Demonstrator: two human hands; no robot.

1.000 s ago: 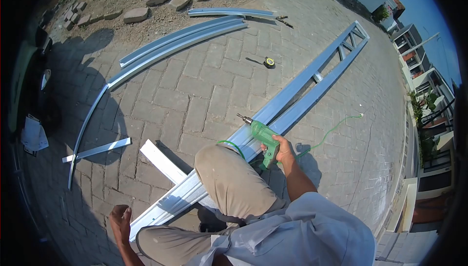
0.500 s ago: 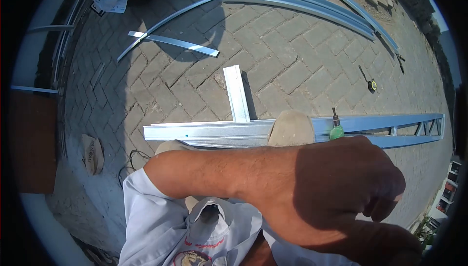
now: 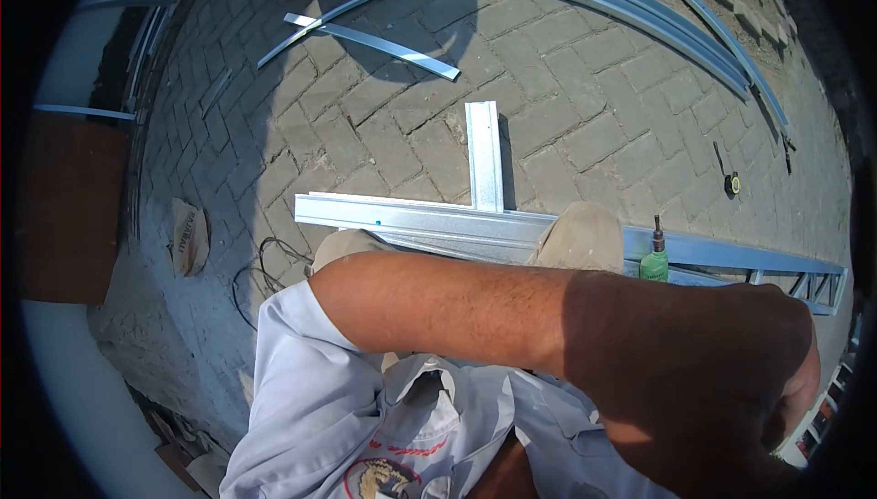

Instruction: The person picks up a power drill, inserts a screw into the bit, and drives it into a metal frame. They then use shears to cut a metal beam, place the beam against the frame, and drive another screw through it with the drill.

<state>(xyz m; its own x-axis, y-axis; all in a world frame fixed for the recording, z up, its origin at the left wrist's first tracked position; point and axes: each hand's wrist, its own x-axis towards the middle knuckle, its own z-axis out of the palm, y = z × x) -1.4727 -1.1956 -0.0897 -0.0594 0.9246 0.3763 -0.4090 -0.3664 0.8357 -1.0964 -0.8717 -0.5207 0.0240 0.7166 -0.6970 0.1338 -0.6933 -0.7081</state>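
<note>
My left hand (image 3: pixel 722 362) reaches across my body to the right, close to the camera, with its fingers curled. Whatever they grip, if anything, is hidden. My right hand is out of sight. Just beyond my left hand, a green power drill (image 3: pixel 654 266) shows its chuck and bit; my hand and arm hide the rest. Beneath my arm lies a long metal truss frame (image 3: pixel 731 255) made of silver channels, running left to right. One beige shoe (image 3: pixel 580 236) overlaps it. A short metal channel (image 3: pixel 484 156) extends from its far side.
Curved-looking metal channels (image 3: pixel 612 19) lie at the back, with a short metal strip (image 3: pixel 393 51) crossing one. A tape measure (image 3: pixel 732 185) rests on the pavers at right. At left are a paper bag (image 3: pixel 190 238), a black cable (image 3: pixel 262 270) and a brown panel (image 3: pixel 68 207).
The view has shifted, so the ground items appear further right. My left hand has moved right and down in view, its fingers still curled.
</note>
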